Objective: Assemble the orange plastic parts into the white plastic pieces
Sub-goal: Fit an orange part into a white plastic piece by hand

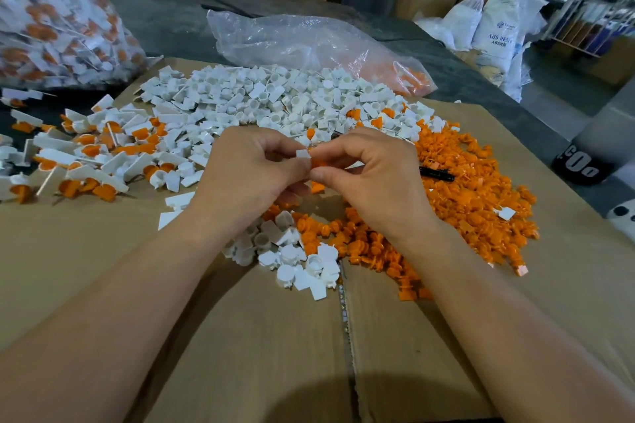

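Observation:
My left hand (251, 168) pinches a small white plastic piece (303, 154) above the cardboard. My right hand (371, 175) pinches an orange plastic part (318, 162) right against that white piece, fingertips of both hands meeting. A wide heap of loose white pieces (275, 103) lies behind my hands. A heap of loose orange parts (481, 196) spreads to the right and under my right wrist. A smaller cluster of white pieces (292, 251) lies between my forearms. Assembled white-and-orange units (86, 154) lie in a pile at the left.
Flattened cardboard (240, 336) covers the work surface. A full clear bag of assembled units (51, 17) stands at the back left. A crumpled clear bag (309, 41) with some orange parts lies behind the white heap. A black pen-like object (436, 175) rests on the orange heap.

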